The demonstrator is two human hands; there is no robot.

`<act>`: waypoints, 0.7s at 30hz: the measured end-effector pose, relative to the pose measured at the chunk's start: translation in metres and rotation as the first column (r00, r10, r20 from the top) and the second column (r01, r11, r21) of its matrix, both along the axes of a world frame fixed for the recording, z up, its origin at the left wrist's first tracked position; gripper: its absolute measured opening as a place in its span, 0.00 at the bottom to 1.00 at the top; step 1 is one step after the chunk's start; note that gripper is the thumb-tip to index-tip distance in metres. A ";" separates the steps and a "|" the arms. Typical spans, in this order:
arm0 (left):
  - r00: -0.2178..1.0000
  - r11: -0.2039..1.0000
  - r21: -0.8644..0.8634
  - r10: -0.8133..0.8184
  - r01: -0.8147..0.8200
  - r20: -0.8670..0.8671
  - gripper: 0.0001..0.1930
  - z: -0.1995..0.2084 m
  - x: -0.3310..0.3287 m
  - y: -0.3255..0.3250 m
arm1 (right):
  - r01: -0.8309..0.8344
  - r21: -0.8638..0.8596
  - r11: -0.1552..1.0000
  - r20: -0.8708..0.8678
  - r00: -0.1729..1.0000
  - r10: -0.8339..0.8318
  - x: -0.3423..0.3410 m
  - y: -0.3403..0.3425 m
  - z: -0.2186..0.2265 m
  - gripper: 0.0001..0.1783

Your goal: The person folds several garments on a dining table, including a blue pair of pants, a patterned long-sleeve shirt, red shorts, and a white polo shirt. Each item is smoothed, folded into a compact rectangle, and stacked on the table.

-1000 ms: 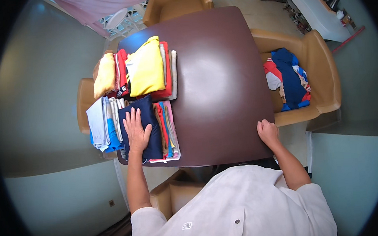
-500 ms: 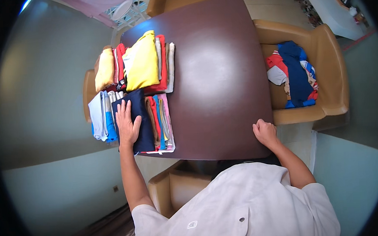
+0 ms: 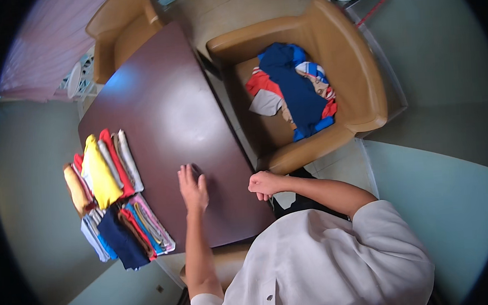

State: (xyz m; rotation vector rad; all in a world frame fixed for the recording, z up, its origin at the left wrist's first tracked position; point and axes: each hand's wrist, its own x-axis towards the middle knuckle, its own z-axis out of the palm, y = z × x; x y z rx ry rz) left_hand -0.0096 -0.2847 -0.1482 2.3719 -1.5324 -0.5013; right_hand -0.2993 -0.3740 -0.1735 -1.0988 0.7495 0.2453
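Observation:
My left hand (image 3: pixel 193 190) is over the brown table (image 3: pixel 169 112), fingers stretched out and holding nothing. Loosely curled, my right hand (image 3: pixel 264 185) is at the table's right edge, with nothing visible in it. Folded clothes stand in rows at the table's left side. Among them are a yellow garment (image 3: pixel 101 172) in the farther row and a dark navy garment (image 3: pixel 123 238) lying over the nearer row. To the right, a tan armchair (image 3: pixel 363 83) holds a loose heap of clothes with a dark blue garment (image 3: pixel 287 88) on top.
Another tan armchair (image 3: pixel 128 39) is at the table's far end. A white stool (image 3: pixel 75 79) and a pink curtain (image 3: pixel 47 47) are at the far left. Walls run along both sides, and part of a chair (image 3: pixel 228 261) shows under the table's near edge.
My left hand has left the navy garment and moved right over the table. My right hand has come off the tabletop corner. The view has turned right, toward the armchair with the heap.

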 end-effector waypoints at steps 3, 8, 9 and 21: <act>0.936 0.966 0.101 0.200 -0.238 0.290 0.42 -0.037 -0.073 -0.069 | 0.121 -0.585 0.802 0.061 0.993 -0.105 -0.033 -0.017 -0.052 0.15; 0.887 0.935 0.044 0.318 -0.352 0.336 0.41 -0.042 -0.090 -0.114 | 0.172 -0.641 0.748 -0.217 0.894 -0.392 -0.106 -0.060 -0.102 0.13; 0.890 0.936 0.050 0.314 -0.348 0.330 0.41 -0.041 -0.087 -0.119 | 0.189 -0.630 0.753 -0.251 0.868 -0.428 -0.121 -0.067 -0.130 0.13; 0.912 0.964 0.038 0.237 -0.264 0.334 0.39 -0.042 -0.058 -0.126 | 0.169 -0.867 0.468 -0.347 0.470 -0.812 -0.165 -0.197 -0.189 0.31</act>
